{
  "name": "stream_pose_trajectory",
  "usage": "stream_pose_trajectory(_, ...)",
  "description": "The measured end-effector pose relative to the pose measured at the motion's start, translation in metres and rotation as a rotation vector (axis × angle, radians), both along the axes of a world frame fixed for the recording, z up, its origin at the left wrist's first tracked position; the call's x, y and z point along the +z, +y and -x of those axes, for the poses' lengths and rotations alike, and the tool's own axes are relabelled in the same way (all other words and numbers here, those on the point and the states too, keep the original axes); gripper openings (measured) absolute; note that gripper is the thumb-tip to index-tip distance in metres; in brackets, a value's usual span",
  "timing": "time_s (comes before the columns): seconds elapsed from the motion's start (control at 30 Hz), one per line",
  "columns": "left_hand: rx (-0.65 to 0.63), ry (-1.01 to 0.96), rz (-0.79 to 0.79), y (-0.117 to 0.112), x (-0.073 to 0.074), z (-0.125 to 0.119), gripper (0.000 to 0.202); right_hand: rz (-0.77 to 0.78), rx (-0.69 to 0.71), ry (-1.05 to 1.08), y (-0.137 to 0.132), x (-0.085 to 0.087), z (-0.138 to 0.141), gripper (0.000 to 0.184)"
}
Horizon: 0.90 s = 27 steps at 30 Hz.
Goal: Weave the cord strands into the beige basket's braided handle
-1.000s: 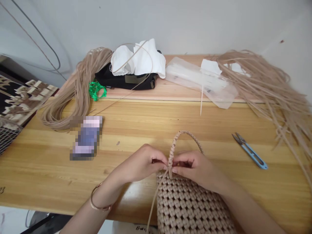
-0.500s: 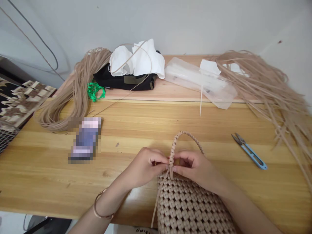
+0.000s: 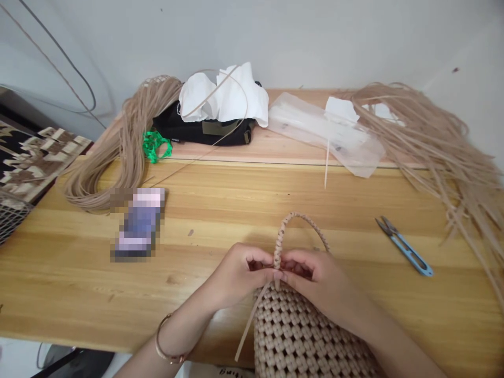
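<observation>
Cane strips [image 3: 96, 178] lie looped on the wooden table [image 3: 63, 268] at the left, beside a pixelated phone [image 3: 137, 226]. Left hand [image 3: 236, 275], a bangle [image 3: 167, 338] on its wrist, is closed, pinching the braided handle [image 3: 291, 223] just above the rim of the woven bag [image 3: 303, 336]. Right hand [image 3: 315, 283] is closed on the same spot from the other side. The bag sits at the table's near edge, below both hands, a loose strip [image 3: 252, 325] slanting down its side. Blue-handled snips [image 3: 405, 247] lie well right of the hands, near a heap of strips [image 3: 433, 152].
</observation>
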<state>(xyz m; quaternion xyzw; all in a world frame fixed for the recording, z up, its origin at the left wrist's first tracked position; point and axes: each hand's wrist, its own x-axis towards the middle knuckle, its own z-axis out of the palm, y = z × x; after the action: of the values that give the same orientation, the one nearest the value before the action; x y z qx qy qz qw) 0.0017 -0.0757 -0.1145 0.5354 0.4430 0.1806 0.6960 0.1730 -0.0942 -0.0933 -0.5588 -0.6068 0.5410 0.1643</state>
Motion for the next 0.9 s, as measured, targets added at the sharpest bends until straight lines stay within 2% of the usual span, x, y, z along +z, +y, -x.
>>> stream_pose_trajectory(0.33,-0.017,0.226,-0.196,-0.006,0.012,-0.005,0.009,-0.076,0.067,-0.294,-0.014,0.013,0.005,0.021)
stream_pose_trajectory(0.47,-0.024,0.152,-0.116,-0.005,0.012,-0.001,0.008,-0.119,0.108,-0.312,-0.018,0.013,0.003,0.025)
stream_pose_trajectory(0.6,-0.009,0.039,0.016,-0.006,0.004,0.003,0.009,-0.125,0.157,-0.276,-0.017,0.012,0.000,0.029)
stream_pose_trajectory(0.73,0.038,0.003,0.046,-0.009,-0.003,0.006,0.009,-0.111,0.193,-0.261,-0.016,0.011,-0.003,0.030)
stream_pose_trajectory(0.9,0.054,-0.044,0.048,-0.009,-0.002,0.006,0.008,-0.125,0.197,-0.291,-0.018,0.009,-0.006,0.032)
